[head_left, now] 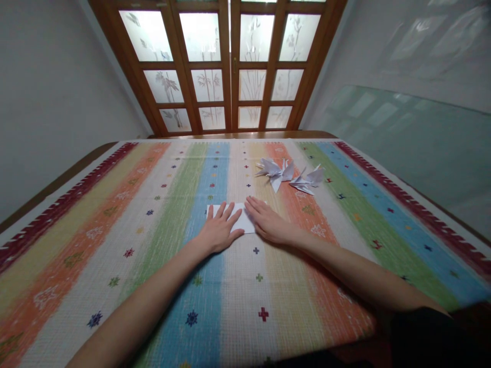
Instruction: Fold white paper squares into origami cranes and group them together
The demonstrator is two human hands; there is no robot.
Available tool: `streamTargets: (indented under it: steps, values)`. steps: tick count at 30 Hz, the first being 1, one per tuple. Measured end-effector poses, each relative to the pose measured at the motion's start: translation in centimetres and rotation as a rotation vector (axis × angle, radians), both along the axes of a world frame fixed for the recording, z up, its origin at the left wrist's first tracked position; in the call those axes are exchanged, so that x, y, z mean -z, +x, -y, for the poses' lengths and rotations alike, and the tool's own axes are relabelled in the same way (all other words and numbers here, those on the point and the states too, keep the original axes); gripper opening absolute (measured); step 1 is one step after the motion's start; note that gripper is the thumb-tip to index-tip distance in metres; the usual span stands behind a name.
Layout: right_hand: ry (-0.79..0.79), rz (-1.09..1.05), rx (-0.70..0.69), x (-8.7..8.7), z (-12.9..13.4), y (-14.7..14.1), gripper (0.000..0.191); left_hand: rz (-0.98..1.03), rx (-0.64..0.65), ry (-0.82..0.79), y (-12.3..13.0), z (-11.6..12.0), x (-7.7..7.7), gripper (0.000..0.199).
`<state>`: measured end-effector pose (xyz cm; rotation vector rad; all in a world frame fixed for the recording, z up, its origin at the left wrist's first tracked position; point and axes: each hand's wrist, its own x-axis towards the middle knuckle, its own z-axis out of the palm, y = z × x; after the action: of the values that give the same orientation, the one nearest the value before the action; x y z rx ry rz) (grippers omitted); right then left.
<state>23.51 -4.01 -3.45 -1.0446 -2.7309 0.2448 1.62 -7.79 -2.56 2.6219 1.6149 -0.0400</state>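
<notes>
A white sheet of paper (247,223) lies flat on the striped tablecloth (245,286), in the middle of the view. Spread over its left part, with fingers apart, is my left hand (221,228). My right hand (267,221) rests on the right side of the paper, fingers stretched out and close together, covering that end. Both palms face down, and neither hand grips anything. Beyond my right hand sit several folded white paper cranes, among them one (278,173) at the left of the group and another (308,180) at its right.
The patterned cloth covers a long table whose wooden edge (57,186) shows at the left. Behind the far end stand wooden doors (231,66) with frosted panes. A pale wall (49,66) rises on the left, and a glass panel (414,138) leans along the right wall.
</notes>
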Motion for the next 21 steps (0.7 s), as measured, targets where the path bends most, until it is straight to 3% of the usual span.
streamTargets:
  steps: [4, 12, 17, 21]
  values:
    - [-0.034, 0.093, -0.075, 0.5, -0.3, -0.1, 0.059, 0.047, -0.031, 0.015, -0.1, -0.2, 0.7, 0.061]
    - [-0.011, 0.088, -0.032, 0.7, 0.6, 2.9, 0.074, 0.104, -0.107, 0.028, -1.2, 0.4, 0.5, 0.070]
    - [0.098, 0.089, -0.070, 0.0, 1.1, 4.1, 0.052, 0.095, -0.124, -0.011, -2.1, 0.3, 0.2, 0.073]
    - [0.185, 0.112, -0.132, -0.4, 1.5, 3.7, 0.026, 0.036, -0.095, 0.069, -1.7, 0.6, -0.3, 0.068]
